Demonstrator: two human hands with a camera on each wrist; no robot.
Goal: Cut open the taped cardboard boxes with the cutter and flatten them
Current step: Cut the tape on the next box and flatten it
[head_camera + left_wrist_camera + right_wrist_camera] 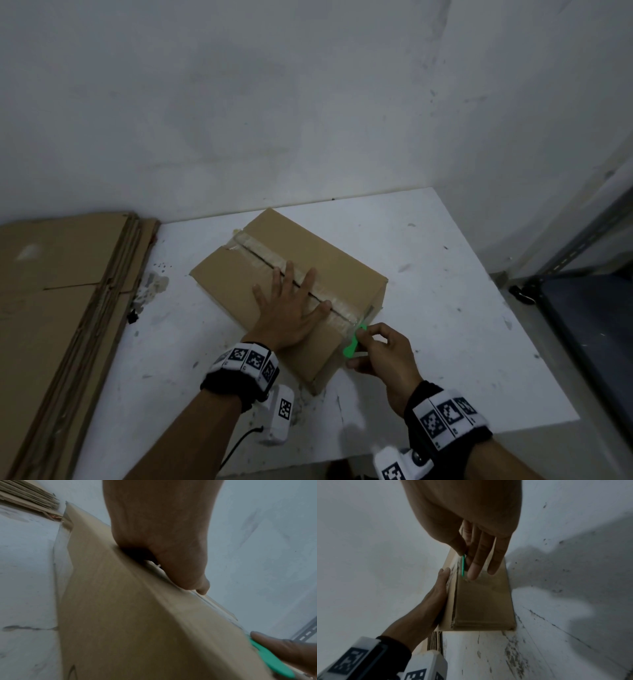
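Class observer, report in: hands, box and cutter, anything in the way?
Left hand flat on the cardboard box, holding it down. Right hand pinching the green cutter at the near end of the tape seam. Nothing blocking the seam.

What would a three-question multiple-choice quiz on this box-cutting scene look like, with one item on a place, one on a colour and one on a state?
1. Where does the left hand rest?
A. on top of the box
B. on the flattened cardboard
C. on the bare table

2. What colour is the cutter?
A. red
B. green
C. black

3. How is the box now?
A. flattened
C. flaps folded wide open
B. still upright in box shape

Key:
1 A, its spread fingers lie flat across the tape strip.
2 B, a bright green handle shows in the right hand.
3 B, it stands on the table with its walls up.
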